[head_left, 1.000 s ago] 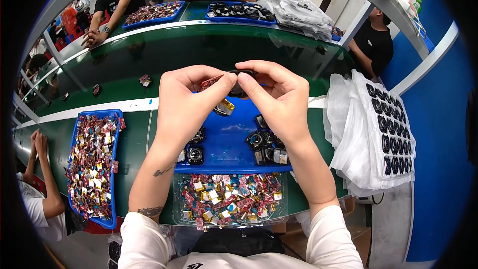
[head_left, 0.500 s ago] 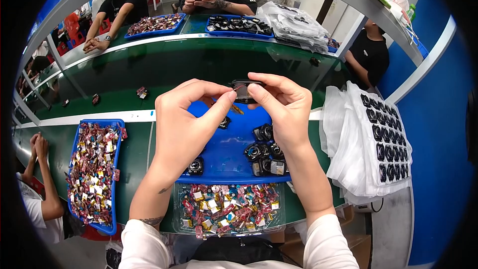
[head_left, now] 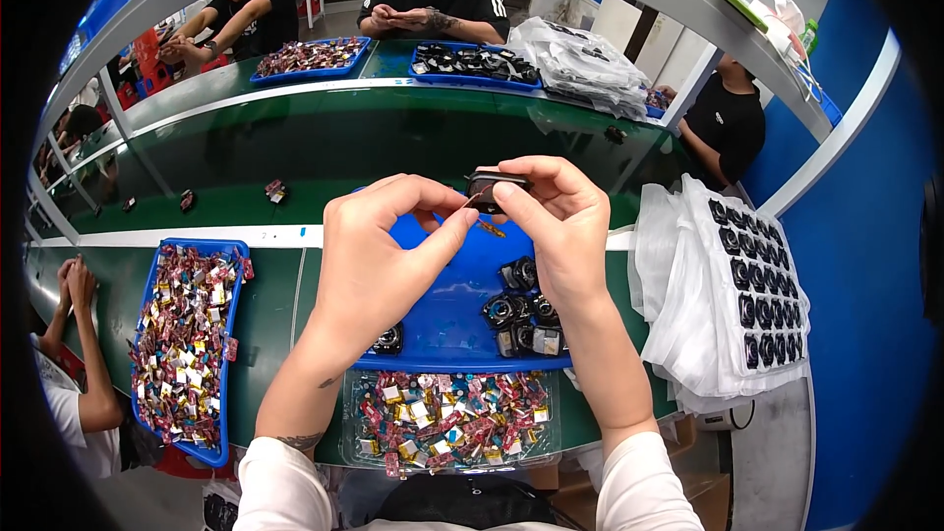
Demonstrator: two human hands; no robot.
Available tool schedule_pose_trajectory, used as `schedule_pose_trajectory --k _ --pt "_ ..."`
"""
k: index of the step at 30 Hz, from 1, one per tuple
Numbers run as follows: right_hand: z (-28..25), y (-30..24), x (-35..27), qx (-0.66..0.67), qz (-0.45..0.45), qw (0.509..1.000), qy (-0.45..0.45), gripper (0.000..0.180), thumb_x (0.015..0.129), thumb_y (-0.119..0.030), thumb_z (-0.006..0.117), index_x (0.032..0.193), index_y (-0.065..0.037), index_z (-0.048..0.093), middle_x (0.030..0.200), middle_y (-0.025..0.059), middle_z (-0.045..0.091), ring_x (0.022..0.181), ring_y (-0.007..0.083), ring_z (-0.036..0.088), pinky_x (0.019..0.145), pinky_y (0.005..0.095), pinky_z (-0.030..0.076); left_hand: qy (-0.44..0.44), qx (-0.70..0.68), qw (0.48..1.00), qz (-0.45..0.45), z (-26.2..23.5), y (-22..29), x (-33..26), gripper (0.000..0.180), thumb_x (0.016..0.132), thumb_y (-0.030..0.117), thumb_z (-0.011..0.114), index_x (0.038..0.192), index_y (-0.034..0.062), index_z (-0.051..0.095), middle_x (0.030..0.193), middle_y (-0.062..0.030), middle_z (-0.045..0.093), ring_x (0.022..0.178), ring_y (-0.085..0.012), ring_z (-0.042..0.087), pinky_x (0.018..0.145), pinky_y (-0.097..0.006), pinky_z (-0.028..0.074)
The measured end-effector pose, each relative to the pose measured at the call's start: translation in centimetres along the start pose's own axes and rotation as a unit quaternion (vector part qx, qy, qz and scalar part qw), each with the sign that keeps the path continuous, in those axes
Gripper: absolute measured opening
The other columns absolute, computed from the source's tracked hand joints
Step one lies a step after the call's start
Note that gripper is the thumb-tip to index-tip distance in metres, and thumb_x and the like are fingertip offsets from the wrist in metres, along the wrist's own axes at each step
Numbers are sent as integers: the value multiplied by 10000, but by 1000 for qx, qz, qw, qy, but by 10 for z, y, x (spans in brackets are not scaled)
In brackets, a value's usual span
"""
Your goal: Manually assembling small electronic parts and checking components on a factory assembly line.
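My right hand [head_left: 565, 221] grips a small black plastic housing [head_left: 489, 183] between thumb and fingers, holding it up above the blue work tray [head_left: 433, 310]. My left hand [head_left: 379, 241] is closed in a pinch at the housing's left side, on a thin reddish wire [head_left: 477, 194] that runs to it. A narrow gold-coloured flex strip [head_left: 491, 228] shows just below the housing. The housing's inside is mostly hidden by its tilt and my right thumb. Several black units with round lens-like rings [head_left: 506, 311] lie in the tray, and another [head_left: 389, 339] sits near my left wrist.
A clear tray [head_left: 351, 438] of small boards and batteries stands nearest me. A blue bin [head_left: 237, 305] of similar parts is at left, stacked white trays [head_left: 678, 305] at right. Beyond runs a green conveyor [head_left: 393, 133] with scattered parts; co-workers [head_left: 433, 0] sit across it.
The housing has tilted, so less of its inside shows. Both hands have shifted slightly, still holding the housing and wire. A co-worker at far left has moved their hands farther left.
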State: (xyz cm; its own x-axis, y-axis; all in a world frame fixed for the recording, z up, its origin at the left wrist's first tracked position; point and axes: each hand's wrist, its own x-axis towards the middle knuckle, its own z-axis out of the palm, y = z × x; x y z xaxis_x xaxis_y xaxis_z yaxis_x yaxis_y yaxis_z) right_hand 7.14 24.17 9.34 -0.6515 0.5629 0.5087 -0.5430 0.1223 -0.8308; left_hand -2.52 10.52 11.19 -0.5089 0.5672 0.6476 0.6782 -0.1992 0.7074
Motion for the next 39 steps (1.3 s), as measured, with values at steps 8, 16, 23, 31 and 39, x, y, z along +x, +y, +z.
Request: schedule_pose_trajectory --k 8,16,23,31,39 --pt "4 -2 -5 -41 -27 999 6 158 793 64 637 941 30 596 911 89 654 834 121 634 745 244 517 -106 -224 953 -172 -6 -9 1 123 807 76 719 880 -20 699 765 -45 674 692 -68 606 620 -202 474" --pt "8 -2 -7 -48 -53 997 1 158 774 80 637 910 26 578 895 92 643 807 107 620 678 226 520 -103 -268 939 -191 0 -16 0 114 807 68 724 872 -21 698 772 -25 668 683 -45 591 601 -181 459" --pt "5 -3 -7 -69 -69 995 -14 151 807 50 638 948 23 593 932 83 647 855 103 632 691 227 528 -53 -213 961 -170 3 -16 7 134 805 98 735 871 -14 701 750 -31 674 652 -37 586 576 -172 455" --pt "-12 -13 -3 -172 40 978 -108 196 833 -68 685 1011 12 667 906 77 688 794 110 654 711 229 523 -180 -126 959 -179 -11 -21 8 145 826 73 707 915 -40 687 835 -65 681 782 -93 631 712 -223 506" --pt "-76 23 44 -175 22 983 39 181 839 -24 661 1010 38 662 869 92 696 780 118 660 720 228 519 -78 -156 978 -113 -39 -13 14 182 860 142 672 930 -25 687 778 -54 675 721 -83 621 670 -217 487"
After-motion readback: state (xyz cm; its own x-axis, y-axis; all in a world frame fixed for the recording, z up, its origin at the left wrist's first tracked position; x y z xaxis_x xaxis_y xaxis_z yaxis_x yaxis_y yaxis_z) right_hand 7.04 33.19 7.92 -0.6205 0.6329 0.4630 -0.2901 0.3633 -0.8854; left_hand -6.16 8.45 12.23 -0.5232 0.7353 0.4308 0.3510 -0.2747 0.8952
